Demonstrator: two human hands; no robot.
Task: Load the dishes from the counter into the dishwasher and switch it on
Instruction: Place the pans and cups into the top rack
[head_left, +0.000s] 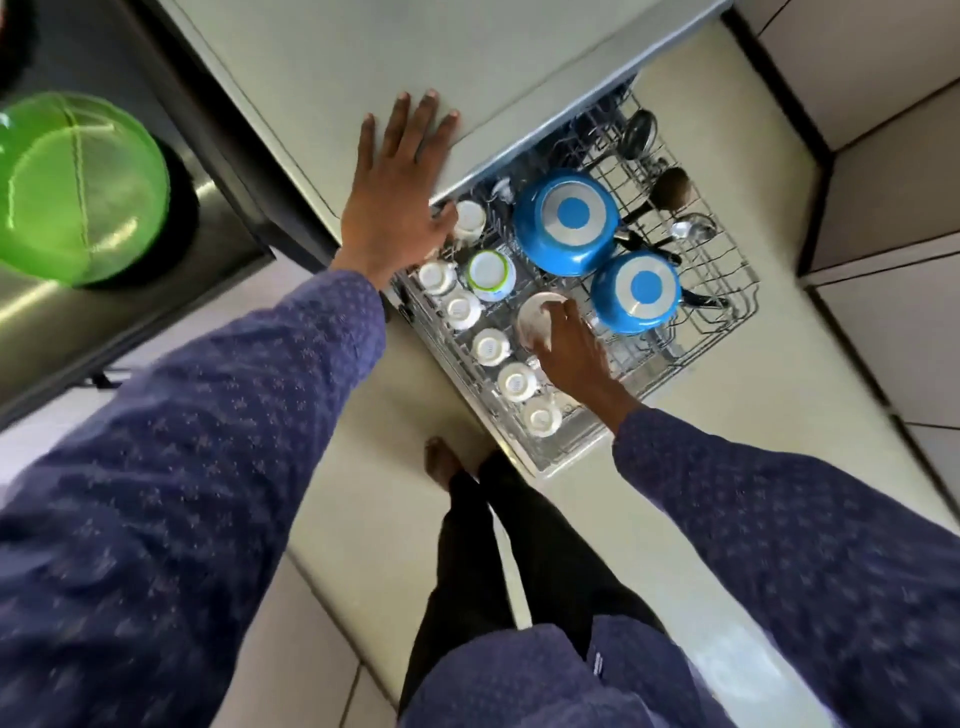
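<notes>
The left hand lies flat with fingers straight and spread on the pale worktop, its heel just over the edge above the pulled-out dishwasher rack; it holds nothing. The right hand reaches down into the rack and its grip closes on a small white dish – fingers curled over the rim, the dish tilted on edge between the row of cups and the smaller pot.

Along the near-left side of the rack stand white cups upside down in a line, with a green-rimmed bowl just beside them. Further in sit two blue pots, bottoms up: a large blue pot and a smaller blue pot, touching or nearly so. Behind them, in the far part of the rack, lie dark-handled utensils – a ladle and spoons among them, too blurred to sort.

On the left, a green plastic bowl rests over a steel sink. Both arms wear blue patterned sleeves; a bare foot stands on the pale floor tiles by the rack's near corner
</notes>
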